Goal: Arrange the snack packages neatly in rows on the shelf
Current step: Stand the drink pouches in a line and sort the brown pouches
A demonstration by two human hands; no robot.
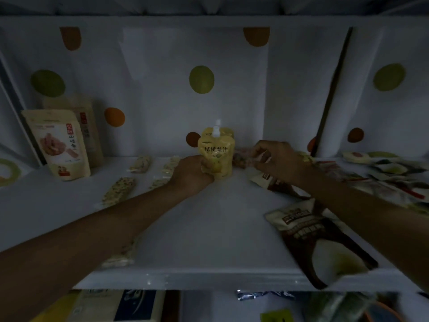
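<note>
Fingers (204,164) of left hand (192,175) clasp a yellow pouch (218,151) low down, likely soft and squashy; right hand (277,159) pinches a wrapper (241,158).

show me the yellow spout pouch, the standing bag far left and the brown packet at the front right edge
yellow spout pouch (217,151): head view, on its printed front.
standing snack bag (59,145): head view, on the front picture.
brown packet (304,235): head view, on its dark printed panel.
</note>
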